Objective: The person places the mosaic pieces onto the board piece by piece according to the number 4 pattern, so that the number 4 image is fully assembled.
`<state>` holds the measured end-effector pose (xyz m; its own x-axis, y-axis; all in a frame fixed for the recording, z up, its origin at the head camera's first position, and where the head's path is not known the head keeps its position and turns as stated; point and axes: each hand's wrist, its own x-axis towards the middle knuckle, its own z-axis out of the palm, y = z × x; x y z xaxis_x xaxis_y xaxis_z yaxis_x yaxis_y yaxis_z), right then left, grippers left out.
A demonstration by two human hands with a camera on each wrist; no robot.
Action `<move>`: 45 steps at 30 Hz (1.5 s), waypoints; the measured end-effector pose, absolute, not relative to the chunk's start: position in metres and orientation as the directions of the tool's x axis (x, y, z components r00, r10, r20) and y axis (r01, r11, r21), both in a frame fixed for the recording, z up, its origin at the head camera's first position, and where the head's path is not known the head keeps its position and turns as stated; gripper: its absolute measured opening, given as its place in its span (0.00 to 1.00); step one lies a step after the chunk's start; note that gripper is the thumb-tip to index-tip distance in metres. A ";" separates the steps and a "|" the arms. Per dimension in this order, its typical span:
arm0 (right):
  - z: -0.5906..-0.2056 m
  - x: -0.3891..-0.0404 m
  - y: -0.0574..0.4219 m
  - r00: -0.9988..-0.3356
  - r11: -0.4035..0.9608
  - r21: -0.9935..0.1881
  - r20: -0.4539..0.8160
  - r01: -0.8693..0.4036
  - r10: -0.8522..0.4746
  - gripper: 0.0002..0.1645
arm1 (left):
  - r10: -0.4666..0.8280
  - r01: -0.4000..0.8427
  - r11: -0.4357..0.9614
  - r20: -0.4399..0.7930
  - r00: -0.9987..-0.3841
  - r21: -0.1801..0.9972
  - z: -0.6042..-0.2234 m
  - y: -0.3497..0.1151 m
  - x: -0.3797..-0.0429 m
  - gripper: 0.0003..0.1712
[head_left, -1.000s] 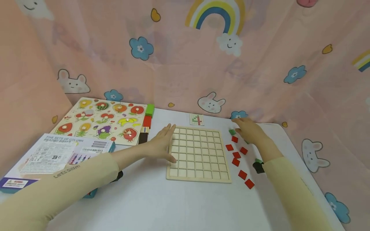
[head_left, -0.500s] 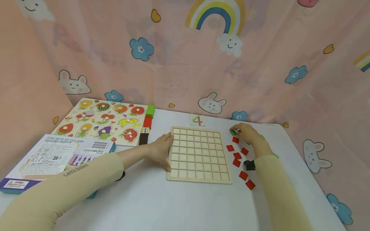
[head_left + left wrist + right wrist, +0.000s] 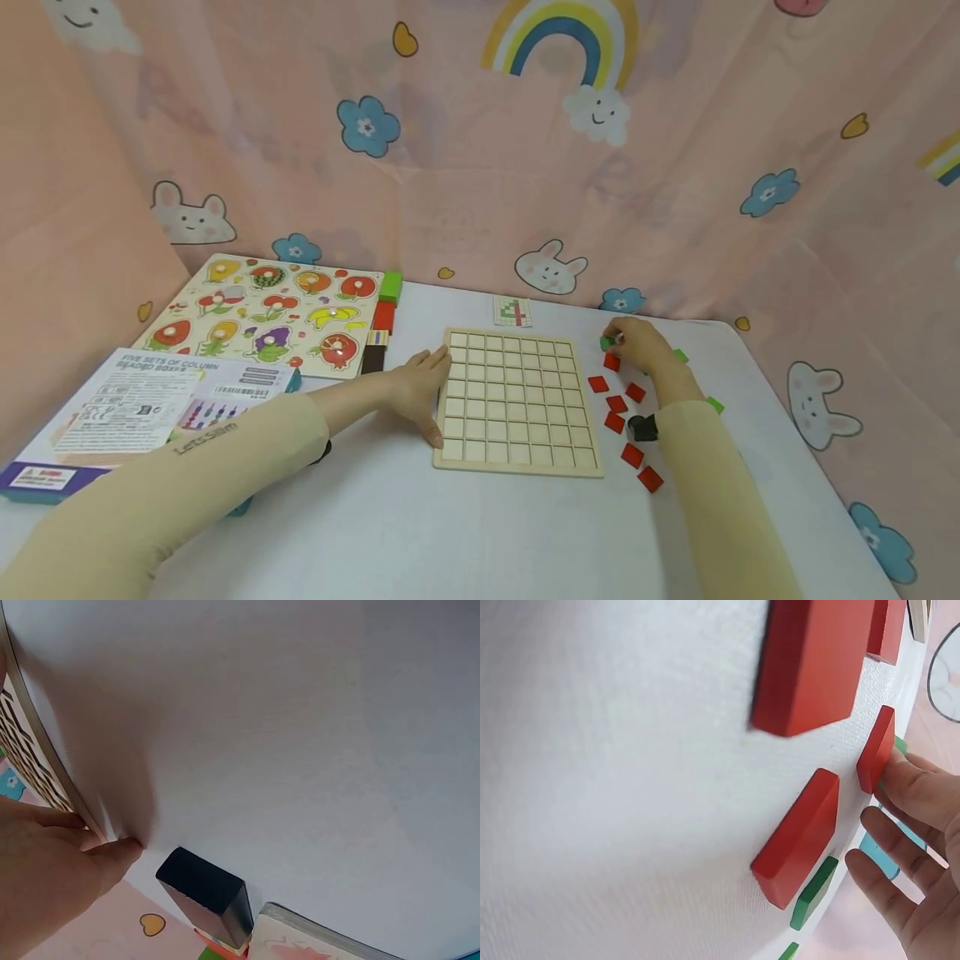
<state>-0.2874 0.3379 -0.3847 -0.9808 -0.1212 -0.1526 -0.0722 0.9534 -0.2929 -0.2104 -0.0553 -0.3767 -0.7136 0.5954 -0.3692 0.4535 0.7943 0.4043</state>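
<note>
A wooden grid board lies on the white table. Along its left edge rests my left hand, thumb spread from the fingers; the left wrist view shows this hand with fingertips at the rim. Right of the board, my right hand pinches a small green square tile between thumb and forefinger. In the right wrist view that tile is mostly hidden behind a red tile and the thumb. Several red tiles lie scattered between board and right forearm.
More green tiles lie beyond the right wrist. A small pattern card sits behind the board. At left are a fruit puzzle board, a printed box, and green, red and black blocks. A pink patterned cloth hangs behind.
My right hand has come down from above the far tiles and taken hold of a green tile. My left hand has drawn back slightly from over the board to its left edge.
</note>
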 end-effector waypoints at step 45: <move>-0.381 -0.289 0.230 -0.965 0.808 -0.568 -0.085 -0.157 -0.247 0.07 | 0.574 0.457 0.815 -0.385 -0.722 0.357 -0.374 -0.053 -0.209 0.76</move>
